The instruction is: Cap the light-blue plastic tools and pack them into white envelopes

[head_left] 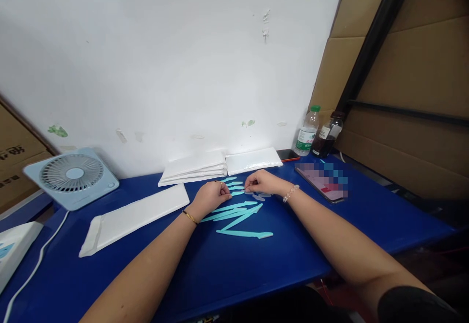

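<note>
My left hand (209,198) is closed, thumb and fingers pinched on the handle end of a turquoise eyebrow razor (236,193). Facing it, my right hand (264,182) pinches a small clear blade cap (249,192) by that razor's tip. Several more razors lie on the blue table: a short row beyond my hands, and a loose fan of them nearer me. The closest razor (242,234) lies crosswise. Several loose clear caps (258,198) rest just below my right fingers. My fingers partly cover the held razor and cap.
White padded mailers (198,164) are stacked against the wall, with another mailer (139,218) lying left. A blue fan (73,176) stands at far left, its cable running forward. A phone (318,181), a water bottle (308,135) and a dark drink bottle (327,137) are on the right.
</note>
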Demonstrator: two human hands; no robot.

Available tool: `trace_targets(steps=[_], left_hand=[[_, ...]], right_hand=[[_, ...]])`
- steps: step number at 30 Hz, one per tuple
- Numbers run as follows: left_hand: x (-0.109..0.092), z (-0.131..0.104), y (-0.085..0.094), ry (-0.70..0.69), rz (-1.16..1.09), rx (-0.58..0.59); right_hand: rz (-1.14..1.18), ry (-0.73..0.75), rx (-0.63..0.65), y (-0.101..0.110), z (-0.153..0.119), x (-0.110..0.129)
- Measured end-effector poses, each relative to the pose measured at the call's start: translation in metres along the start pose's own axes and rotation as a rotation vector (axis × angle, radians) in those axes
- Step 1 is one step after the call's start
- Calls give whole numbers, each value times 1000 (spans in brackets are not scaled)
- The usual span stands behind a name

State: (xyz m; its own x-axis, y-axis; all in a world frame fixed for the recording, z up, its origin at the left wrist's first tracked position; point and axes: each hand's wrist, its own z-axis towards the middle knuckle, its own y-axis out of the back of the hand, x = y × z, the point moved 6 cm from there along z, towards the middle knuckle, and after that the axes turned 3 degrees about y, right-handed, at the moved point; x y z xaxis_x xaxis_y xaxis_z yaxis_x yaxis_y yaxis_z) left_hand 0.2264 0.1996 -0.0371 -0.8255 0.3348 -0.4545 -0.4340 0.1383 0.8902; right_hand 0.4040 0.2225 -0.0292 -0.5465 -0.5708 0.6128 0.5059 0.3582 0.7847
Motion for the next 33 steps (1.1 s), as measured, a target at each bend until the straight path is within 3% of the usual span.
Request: trace_targets(steps=[7,14,19,21,24,26,33], left_hand=[[-1,0,-1,-14,-5,-5],[-1,1,-2,-21,19,-15],[-6,-2,17,-55,74,-170],[-9,-3,20,-56,4,-92],[-17,-8,11,-109,-91,180],[-21,-11,4,-128,-93,283],[-7,-4,5,-21,33,155]], right_hand=[[-31,-12,39,2,-5,-3],[-126,58,-77,-8,8,11],[-101,-9,-98,22,-7,-4],[-89,-45,-42,30,-14,-10],[-141,-59,51,29,-18,-14],[-207,-58,86,23,-17,-14],[-300,-12,25,14,-9,-6]])
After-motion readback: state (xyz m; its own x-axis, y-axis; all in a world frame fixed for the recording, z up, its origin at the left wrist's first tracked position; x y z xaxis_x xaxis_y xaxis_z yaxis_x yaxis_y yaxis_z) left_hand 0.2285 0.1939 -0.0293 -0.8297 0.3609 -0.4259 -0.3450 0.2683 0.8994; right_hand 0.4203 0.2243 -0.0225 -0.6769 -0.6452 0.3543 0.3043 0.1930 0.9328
